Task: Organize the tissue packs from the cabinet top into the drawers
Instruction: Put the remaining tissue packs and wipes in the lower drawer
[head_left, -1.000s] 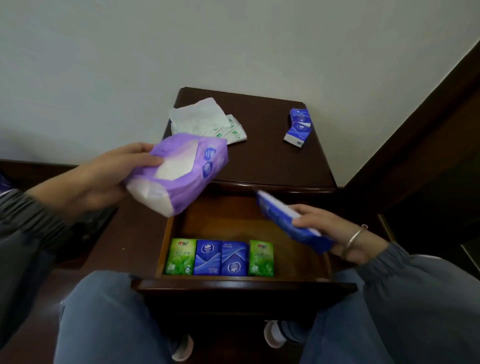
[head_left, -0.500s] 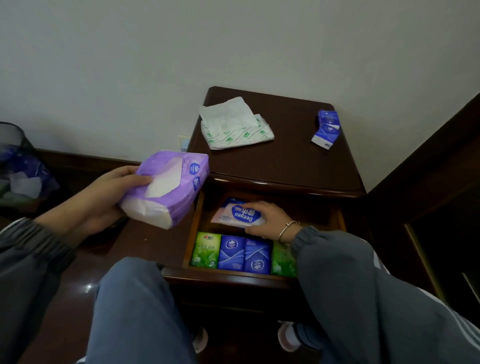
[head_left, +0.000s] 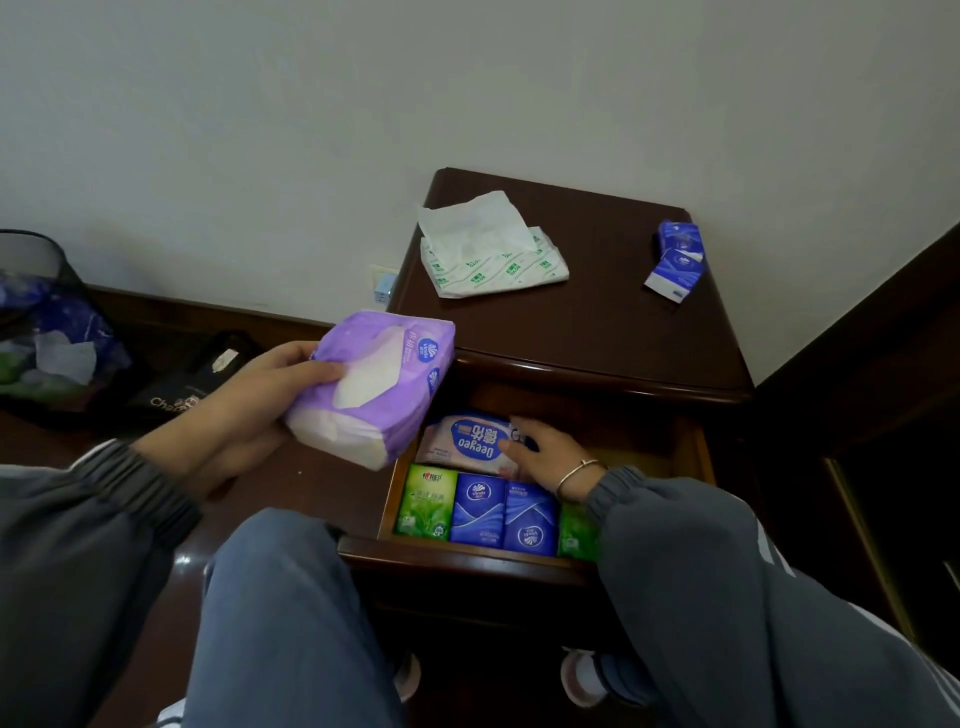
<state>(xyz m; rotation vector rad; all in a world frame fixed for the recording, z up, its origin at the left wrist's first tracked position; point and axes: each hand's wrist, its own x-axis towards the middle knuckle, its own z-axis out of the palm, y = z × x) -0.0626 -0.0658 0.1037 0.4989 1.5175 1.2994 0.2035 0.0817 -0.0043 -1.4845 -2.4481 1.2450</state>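
Note:
My left hand (head_left: 254, 410) grips a purple tissue pack (head_left: 376, 392), held just left of the open drawer (head_left: 462, 553). My right hand (head_left: 545, 452) rests inside the drawer on a pink and blue wipes pack (head_left: 462, 441) lying at the drawer's back left; whether it still grips the pack I cannot tell. A row of small packs, green (head_left: 426, 501), blue (head_left: 478, 509), blue (head_left: 530, 517) and green (head_left: 576, 535), lines the drawer front. On the cabinet top (head_left: 597, 322) lie a white and green tissue pack (head_left: 488, 254) and two small blue packs (head_left: 678, 257).
A dark wire bin (head_left: 47, 317) with waste stands at the left by the wall, a black bag (head_left: 202, 379) beside it. My knees (head_left: 291, 613) are close to the drawer front. Dark wooden furniture (head_left: 883, 389) stands on the right.
My right hand carried the wipes pack down into the drawer and set it at the back left. The purple pack in my left hand stayed near the drawer's left side.

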